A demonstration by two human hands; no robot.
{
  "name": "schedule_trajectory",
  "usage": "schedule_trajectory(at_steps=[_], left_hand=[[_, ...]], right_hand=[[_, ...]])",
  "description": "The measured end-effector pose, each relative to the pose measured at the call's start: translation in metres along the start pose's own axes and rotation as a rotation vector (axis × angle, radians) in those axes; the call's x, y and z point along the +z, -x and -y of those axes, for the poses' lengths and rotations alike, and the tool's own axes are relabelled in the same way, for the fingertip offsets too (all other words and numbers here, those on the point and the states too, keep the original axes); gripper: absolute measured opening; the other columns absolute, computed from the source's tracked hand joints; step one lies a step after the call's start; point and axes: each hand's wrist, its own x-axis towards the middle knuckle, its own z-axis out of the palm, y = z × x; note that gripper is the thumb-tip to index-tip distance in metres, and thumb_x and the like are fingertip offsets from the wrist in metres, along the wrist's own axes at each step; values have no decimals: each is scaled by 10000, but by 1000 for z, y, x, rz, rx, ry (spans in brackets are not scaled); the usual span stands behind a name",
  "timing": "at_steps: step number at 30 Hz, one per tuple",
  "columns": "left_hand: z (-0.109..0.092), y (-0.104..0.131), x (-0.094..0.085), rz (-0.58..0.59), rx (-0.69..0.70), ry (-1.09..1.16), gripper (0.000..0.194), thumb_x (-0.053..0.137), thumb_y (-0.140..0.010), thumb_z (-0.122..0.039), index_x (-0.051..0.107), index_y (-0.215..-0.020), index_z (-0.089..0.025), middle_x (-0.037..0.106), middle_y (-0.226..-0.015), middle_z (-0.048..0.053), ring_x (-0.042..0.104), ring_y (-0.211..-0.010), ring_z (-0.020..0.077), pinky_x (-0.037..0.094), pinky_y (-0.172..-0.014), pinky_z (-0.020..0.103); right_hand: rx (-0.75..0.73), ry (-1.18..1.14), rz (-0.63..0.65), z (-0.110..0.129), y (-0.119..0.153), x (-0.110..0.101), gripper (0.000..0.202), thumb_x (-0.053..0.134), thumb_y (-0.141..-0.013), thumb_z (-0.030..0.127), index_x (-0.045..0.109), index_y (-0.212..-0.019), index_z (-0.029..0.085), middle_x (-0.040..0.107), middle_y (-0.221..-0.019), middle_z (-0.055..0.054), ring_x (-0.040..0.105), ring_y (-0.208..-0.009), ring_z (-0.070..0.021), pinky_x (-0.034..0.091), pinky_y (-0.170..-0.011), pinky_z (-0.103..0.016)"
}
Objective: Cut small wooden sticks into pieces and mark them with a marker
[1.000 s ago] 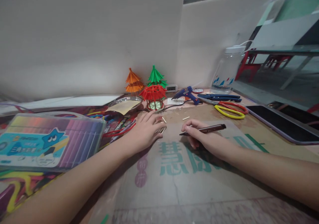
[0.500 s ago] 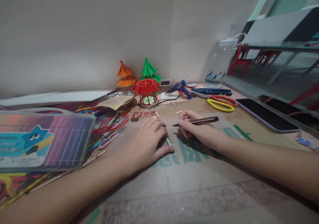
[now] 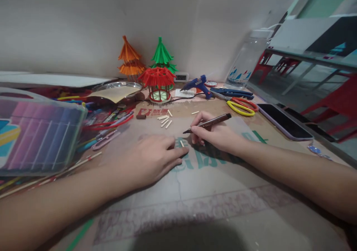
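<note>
My right hand [image 3: 212, 132] is closed around a dark brown felt-tip pen [image 3: 213, 122], its bare tip pointing left. Just below that tip, a short wooden stick [image 3: 182, 143] lies on the clear sheet over the cardboard [image 3: 223, 191]. My left hand [image 3: 156, 158] rests low on the sheet with fingers bent, a fingertip pressing the near end of this stick; its grip is partly hidden. Several similar short sticks [image 3: 164, 121] lie loose beyond my left hand, and a single one [image 3: 195, 112] lies by my right. The brown pen cap [image 3: 141, 116] sits farther left.
Red [image 3: 158, 83], green [image 3: 161, 54] and orange [image 3: 128, 55] pagoda-like models stand by the wall. Behind my right hand are a glue gun [image 3: 199, 85], scissors [image 3: 242, 106], a phone [image 3: 284, 121] and a bottle [image 3: 245, 61]. A marker case [image 3: 41, 132] lies left.
The view has shifted, and the loose sticks beyond my left hand now show. My left hand has drawn back, its fingers more bent. The pen tip stands nearer the stick.
</note>
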Motion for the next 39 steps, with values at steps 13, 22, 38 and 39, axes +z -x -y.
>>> schedule_trajectory(at_steps=[13, 22, 38, 39], left_hand=[[6, -2, 1, 48, 13, 26, 408, 354, -1048, -414, 623, -1337, -310, 584, -814, 50, 573, -725, 201, 411, -624, 298], [6, -1, 1, 36, 13, 34, 391, 379, -1041, -408, 628, -1324, -306, 592, -799, 48, 574, -708, 197, 429, -636, 300], [7, -9, 6, -103, -284, 287, 270, 645, -925, -441, 662, -1038, -196, 667, -1043, 58, 609, -1020, 248, 501, -911, 411], [7, -8, 7, -112, -283, 306, 267, 649, -927, -425, 650, -1069, -199, 674, -1054, 53, 616, -1014, 238, 506, -906, 398]], right_hand=[[-2, 108, 0, 6, 1, 2, 139, 616, -882, 288, 546, -794, 207, 654, -643, 13, 573, -554, -112, 439, -527, -243], [8, 104, 18, 4, -1, 3, 137, 614, -893, 290, 555, -808, 201, 659, -639, 15, 548, -520, -100, 433, -509, -239], [-69, -53, -38, -3, 1, 2, 294, 524, -968, 468, 612, -1079, 210, 702, -781, -20, 594, -600, -113, 502, -568, -258], [-76, -55, -19, -4, 2, 1, 297, 525, -969, 473, 600, -1092, 214, 708, -802, -23, 605, -620, -117, 509, -588, -264]])
